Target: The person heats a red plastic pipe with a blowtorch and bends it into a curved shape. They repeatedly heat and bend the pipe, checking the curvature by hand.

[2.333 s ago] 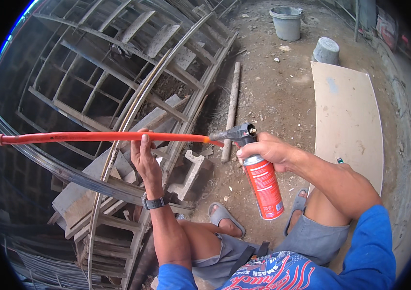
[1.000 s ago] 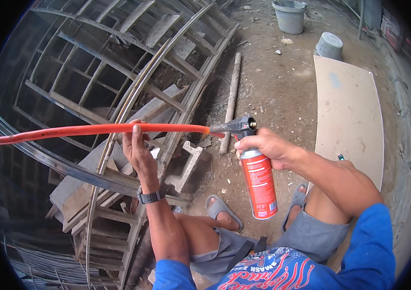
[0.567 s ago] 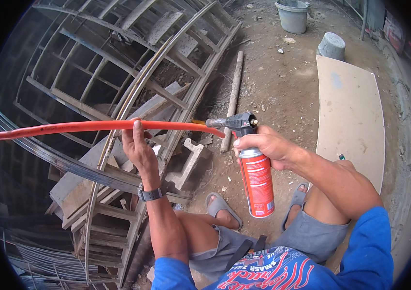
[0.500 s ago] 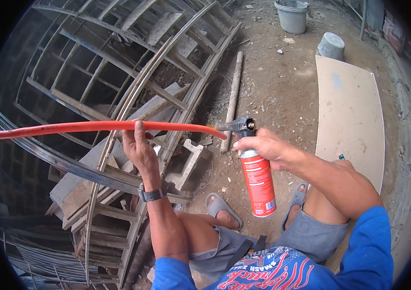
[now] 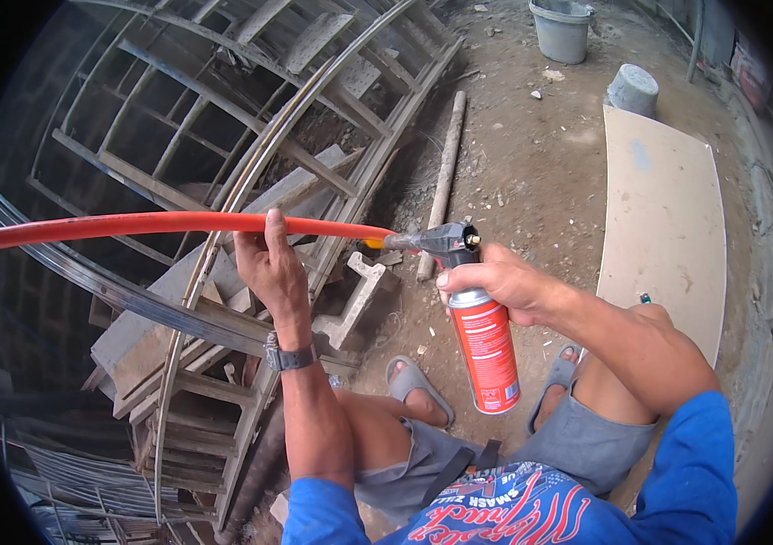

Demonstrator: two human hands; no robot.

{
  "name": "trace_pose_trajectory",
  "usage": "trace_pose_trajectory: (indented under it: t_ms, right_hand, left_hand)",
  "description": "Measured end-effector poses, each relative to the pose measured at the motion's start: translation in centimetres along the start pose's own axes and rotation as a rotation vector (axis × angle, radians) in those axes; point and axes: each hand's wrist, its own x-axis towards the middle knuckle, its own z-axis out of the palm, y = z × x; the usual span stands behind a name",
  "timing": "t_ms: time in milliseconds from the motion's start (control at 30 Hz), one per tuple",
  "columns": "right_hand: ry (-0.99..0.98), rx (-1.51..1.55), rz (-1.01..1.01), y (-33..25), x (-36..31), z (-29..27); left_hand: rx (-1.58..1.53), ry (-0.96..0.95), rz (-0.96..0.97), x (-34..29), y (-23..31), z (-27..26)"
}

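Observation:
My left hand is closed round a long orange plastic pipe, with the thumb up over its near side. The pipe runs roughly level from the left rim of the head view and bends slightly down toward its right end. In my right hand is a gas torch fitted on a red canister, gripped near the canister's top. The torch's metal nozzle points left at the pipe's right end. A small yellow-orange patch that looks like flame shows at the nozzle's tip, just under the pipe.
A wooden and metal frame with slats leans at the left over boards and a concrete piece. A round pole lies on the dirt floor. To the right are a tan sheet, an upturned bucket and an upright bucket.
The pipe has shifted left relative to the torch, so its right end now sits by the nozzle's tip instead of reaching past it. The yellow-orange patch shows more clearly.

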Motion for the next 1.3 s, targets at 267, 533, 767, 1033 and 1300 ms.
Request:
trace_pose_trajectory:
  t_ms: [267,533,767,1033,1300]
  right_hand:
    - [0.043,0.026,0.057,0.6,0.5,-0.1]
    - [0.111,-0.047,0.233,0.7,0.7,0.2]
    - [-0.004,-0.034,-0.032,0.8,0.4,0.3]
    - [0.013,-0.097,-0.012,0.6,0.3,0.6]
    - [0.029,-0.154,0.053,1.0,0.5,0.2]
  left_hand:
    - [0.102,0.033,0.109,-0.2,0.1,0.5]
    - [0.084,0.04,0.079,-0.3,-0.3,0.3]
    - [0.083,0.024,0.026,-0.2,-0.3,0.3]
    - [0.067,0.022,0.131,0.1,-1.5,0.4]
    - [0.066,-0.015,0.034,-0.4,-0.7,0.4]
